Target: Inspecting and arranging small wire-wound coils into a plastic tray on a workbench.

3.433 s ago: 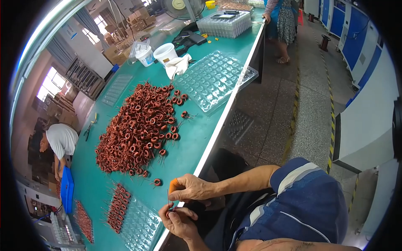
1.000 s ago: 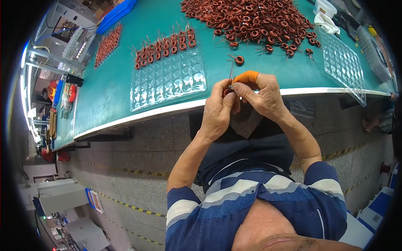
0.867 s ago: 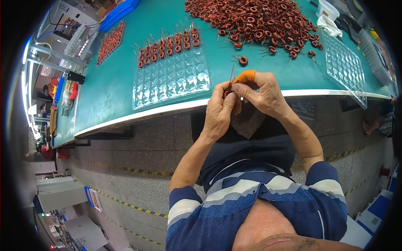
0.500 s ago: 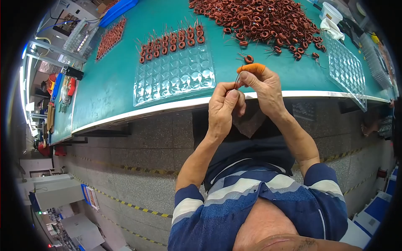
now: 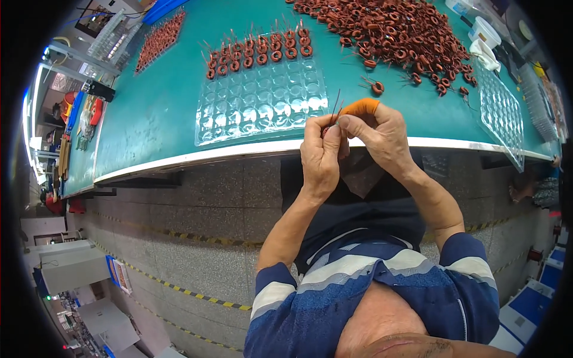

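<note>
Both hands meet in front of the table's near edge. My left hand (image 5: 319,156) is closed, its thumb and fingers pinching a small copper-wound toroid coil (image 5: 326,131) that is mostly hidden. Thin wire leads (image 5: 337,102) stick up from the coil. My right hand (image 5: 382,134), with an orange cover on its forefinger, pinches at a lead beside the coil. Beyond the hands, a single loose coil (image 5: 377,88) lies on the table. To the left is a clear plastic tray (image 5: 256,107) of round pockets; its far rows hold coils (image 5: 261,52) with leads upright.
A large heap of coils (image 5: 394,36) covers the far right of the green table (image 5: 149,128). An empty clear tray (image 5: 501,110) overhangs the right edge near a white tub (image 5: 484,33) and cloth (image 5: 484,55). Another filled tray (image 5: 161,42) lies far left, by a blue bin (image 5: 164,9).
The view has shifted slightly, so the table's contents sit differently in the picture. My right fingers have moved down the leads, closer to the coil, which my left hand still holds.
</note>
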The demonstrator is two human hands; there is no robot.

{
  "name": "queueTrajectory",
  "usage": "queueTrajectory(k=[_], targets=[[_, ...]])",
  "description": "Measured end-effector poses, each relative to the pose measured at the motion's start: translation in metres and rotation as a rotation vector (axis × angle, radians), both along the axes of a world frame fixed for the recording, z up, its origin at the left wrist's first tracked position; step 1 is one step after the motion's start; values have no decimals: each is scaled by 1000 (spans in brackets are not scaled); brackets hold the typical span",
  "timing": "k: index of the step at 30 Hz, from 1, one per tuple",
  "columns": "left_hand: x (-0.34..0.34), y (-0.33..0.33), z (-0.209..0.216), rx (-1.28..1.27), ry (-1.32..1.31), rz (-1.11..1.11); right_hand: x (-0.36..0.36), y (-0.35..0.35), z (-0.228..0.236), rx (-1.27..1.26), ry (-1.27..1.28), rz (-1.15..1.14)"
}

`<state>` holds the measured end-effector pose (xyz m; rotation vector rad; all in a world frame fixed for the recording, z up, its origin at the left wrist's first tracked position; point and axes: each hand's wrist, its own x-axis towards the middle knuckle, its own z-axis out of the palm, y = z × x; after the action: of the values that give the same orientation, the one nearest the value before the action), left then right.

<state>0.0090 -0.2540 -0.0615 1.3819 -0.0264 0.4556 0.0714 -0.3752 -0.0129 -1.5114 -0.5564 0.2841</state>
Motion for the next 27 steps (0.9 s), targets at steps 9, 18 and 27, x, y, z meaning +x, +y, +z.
queueTrajectory(k=[9,18,27], targets=[[8,36,-1,-185,-117,64,15,50,6,26,89,27],[27,72,-5,365,-125,326,118,81,23,-330,-433,-14],[31,73,-11,945,-158,381,177,92,-18,-523,-656,91]])
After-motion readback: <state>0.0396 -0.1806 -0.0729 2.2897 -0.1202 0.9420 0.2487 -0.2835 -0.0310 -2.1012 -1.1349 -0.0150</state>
